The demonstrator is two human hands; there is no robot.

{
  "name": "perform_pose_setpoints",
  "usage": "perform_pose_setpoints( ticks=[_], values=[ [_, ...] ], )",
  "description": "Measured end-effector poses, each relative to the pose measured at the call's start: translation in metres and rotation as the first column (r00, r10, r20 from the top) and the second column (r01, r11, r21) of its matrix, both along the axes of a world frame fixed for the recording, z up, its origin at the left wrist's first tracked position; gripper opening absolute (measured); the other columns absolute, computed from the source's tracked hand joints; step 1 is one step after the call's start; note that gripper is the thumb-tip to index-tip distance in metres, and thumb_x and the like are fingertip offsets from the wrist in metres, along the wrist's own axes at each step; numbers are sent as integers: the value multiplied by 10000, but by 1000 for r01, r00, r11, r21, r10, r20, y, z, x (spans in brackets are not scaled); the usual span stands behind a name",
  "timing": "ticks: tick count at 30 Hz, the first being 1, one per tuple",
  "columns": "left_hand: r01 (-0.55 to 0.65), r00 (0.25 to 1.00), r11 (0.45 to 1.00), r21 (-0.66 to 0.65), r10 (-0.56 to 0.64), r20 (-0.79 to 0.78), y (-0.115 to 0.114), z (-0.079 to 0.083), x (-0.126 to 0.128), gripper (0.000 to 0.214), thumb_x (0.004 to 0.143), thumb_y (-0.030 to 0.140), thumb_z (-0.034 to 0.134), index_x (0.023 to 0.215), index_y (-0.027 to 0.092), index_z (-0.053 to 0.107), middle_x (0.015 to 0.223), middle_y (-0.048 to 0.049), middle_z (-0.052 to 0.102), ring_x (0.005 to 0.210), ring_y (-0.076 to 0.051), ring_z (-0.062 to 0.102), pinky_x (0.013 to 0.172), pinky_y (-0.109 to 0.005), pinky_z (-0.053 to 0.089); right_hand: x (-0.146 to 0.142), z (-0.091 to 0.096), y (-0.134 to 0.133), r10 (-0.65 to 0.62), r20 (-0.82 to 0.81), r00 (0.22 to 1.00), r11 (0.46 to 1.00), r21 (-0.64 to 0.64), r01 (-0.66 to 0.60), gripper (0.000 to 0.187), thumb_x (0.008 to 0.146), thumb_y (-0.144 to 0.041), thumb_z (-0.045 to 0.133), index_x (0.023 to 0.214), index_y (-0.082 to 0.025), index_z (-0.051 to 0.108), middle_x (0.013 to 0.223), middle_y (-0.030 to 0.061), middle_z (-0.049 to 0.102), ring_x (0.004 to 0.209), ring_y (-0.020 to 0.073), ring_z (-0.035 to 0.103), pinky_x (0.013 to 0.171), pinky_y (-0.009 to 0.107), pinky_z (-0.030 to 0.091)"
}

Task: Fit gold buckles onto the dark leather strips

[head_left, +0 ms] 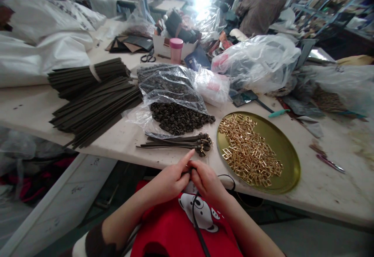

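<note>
Just off the table's front edge, my left hand (pixel 174 176) and my right hand (pixel 207 180) meet with their fingers pinched together. Between them is one end of a narrow dark strap (pixel 196 219), whose length hangs down over the red apron. The gripped end is mostly hidden by the fingers. Beyond my fingertips lies a small pile of dark straps (pixel 172 143) with gold buckles at their right ends. Behind it, small dark loops (pixel 179 118) spill from a clear plastic bag (pixel 172 80). Gold rectangular buckles (pixel 251 152) fill much of a round gold tray (pixel 288 171) on the right.
Bundles of dark strips (pixel 93 101) lie at left. Further back are scissors (pixel 147 57), a pink-lidded jar (pixel 176 50) and a large plastic bag (pixel 257 62). A thread snipper (pixel 330 162) lies right of the tray. A person in brown (pixel 263 6) works beyond the table.
</note>
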State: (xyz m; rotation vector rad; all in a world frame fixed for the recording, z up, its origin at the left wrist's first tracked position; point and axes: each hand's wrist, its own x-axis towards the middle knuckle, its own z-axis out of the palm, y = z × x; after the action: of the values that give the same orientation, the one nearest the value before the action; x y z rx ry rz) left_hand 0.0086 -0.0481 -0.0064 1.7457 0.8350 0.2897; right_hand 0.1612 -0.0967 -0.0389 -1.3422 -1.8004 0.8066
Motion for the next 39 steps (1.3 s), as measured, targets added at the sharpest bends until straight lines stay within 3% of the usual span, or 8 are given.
perform_pose_setpoints(
  ticks=[7,14,17,23,26,31,36,39],
  values=[
    [8,1000,996,-85,-7,13,-1,0,-6,620,796,151,403,1389,195,230,1048,-43,625,839,-149,580,819,-268,432,3,2,-1,40,-146,988,987,-145,-62,208,829,-160,411,925,-203,590,827,33,625,755,160,563,686,291,449],
    [91,994,979,-183,-101,-45,-2,6,-7,624,801,179,407,1394,186,214,910,-40,648,658,-131,576,649,-234,455,-7,-8,-17,-170,-383,908,928,-372,17,55,765,-198,510,788,-208,461,599,-59,471,499,87,426,461,198,348],
    [109,992,982,-155,-118,-51,0,7,-5,623,805,189,405,1396,181,206,874,-30,646,702,-139,576,676,-236,446,-11,-12,-21,-174,-371,912,934,-355,33,5,821,-216,435,822,-212,433,611,-50,476,504,95,444,475,209,355],
    [37,996,992,-121,-47,-77,2,-3,-4,671,793,238,453,1397,144,177,906,-46,635,806,-164,570,734,-257,436,-9,-16,-22,-188,-136,973,965,-211,157,83,854,-236,392,849,-199,466,733,10,538,673,146,515,624,272,393],
    [55,991,990,-131,-71,-117,3,-9,-9,706,796,270,472,1405,158,133,831,-27,625,729,-157,565,683,-257,437,-9,-21,-20,-251,-172,953,950,-233,209,111,860,-248,375,836,-196,470,724,3,526,668,144,503,624,266,390],
    [83,995,971,-223,-93,-34,5,-11,-17,634,825,193,393,1402,182,130,743,12,602,667,-126,559,661,-239,432,-9,-24,-20,-307,-284,908,917,-345,202,158,871,-314,366,813,-202,461,645,-25,479,598,130,468,560,247,369],
    [87,995,982,-166,-95,-42,5,-13,-13,606,819,180,399,1388,208,192,755,10,629,657,-124,566,653,-234,427,-13,-20,-19,-299,-267,916,923,-323,207,165,867,-338,382,820,-200,460,679,-16,500,627,133,483,583,254,378],
    [86,991,991,-106,-96,-97,3,-17,-10,607,806,180,417,1380,223,224,786,3,648,675,-131,571,656,-234,425,-18,-21,-19,-322,-299,898,901,-388,193,168,877,-346,357,820,-205,428,626,-33,483,582,127,478,549,247,371]
  ],
)
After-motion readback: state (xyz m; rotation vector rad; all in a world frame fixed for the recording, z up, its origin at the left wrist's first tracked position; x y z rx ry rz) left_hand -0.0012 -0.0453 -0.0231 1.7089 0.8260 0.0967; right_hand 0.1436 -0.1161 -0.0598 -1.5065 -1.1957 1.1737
